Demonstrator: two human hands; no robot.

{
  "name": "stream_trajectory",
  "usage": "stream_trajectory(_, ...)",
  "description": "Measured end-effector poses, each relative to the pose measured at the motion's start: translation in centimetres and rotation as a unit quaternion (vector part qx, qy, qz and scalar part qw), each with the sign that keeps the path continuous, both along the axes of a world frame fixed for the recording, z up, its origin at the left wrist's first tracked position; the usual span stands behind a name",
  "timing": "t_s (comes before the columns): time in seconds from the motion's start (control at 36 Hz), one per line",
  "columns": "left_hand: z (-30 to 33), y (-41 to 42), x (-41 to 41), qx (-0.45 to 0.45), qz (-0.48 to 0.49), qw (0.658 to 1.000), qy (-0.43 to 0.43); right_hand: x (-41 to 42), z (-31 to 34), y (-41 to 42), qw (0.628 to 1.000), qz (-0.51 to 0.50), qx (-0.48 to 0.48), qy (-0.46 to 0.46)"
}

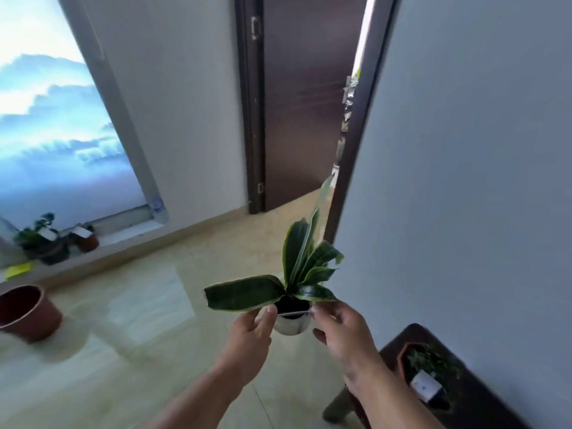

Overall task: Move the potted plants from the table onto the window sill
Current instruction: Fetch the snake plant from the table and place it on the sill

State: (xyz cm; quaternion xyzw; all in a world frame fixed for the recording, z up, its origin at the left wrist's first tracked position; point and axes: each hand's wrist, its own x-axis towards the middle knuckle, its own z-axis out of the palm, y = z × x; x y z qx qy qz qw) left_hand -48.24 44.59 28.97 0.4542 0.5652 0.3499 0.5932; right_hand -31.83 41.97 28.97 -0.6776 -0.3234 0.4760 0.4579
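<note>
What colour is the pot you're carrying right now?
White, glossy: the pot held between left hand and right hand, seen in the head view.

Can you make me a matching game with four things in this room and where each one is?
Things:
1. small white pot with the striped green leafy plant
2. big empty reddish-brown plastic pot
3. brown angular pot with small leaves
4. yellow cloth

Places:
A. on the dark wooden table
B. standing on the shiny floor tiles
C. held in the air between both hands
D. lying on the window sill

Pairs: 1-C, 2-B, 3-A, 4-D
</note>
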Motion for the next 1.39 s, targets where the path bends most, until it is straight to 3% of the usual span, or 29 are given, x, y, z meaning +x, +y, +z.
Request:
stream_trajectory(0.31,0.9,6.3,-25.5,0.036,0.149,0.988,0.034,-25.3,0.8,11.4,0.988,0.144,0.006,0.049)
stream_trajectory(0.5,-0.7,8.8,-35.7,0.033,0.253,0.966,0.04,-36.0,0.5,16.6,0.971,0.235,0.003,0.05)
stream_trajectory(0.67,-1.4,11.4,-39.8,-0.002,0.29,0.956,0.046,-40.4,-0.4,20.6,0.961,0.272,-0.002,0.049)
stream_trajectory(0.92,-3.5,22.9,-46.6,-0.035,0.328,0.939,0.1,-47.4,-2.4,33.5,0.941,0.328,-0.014,0.086)
stream_trajectory(1.39,-3.7,42.6,-55.4,-0.077,0.367,0.926,0.052,-57.2,-1.5,54.5,0.932,0.355,-0.047,0.054)
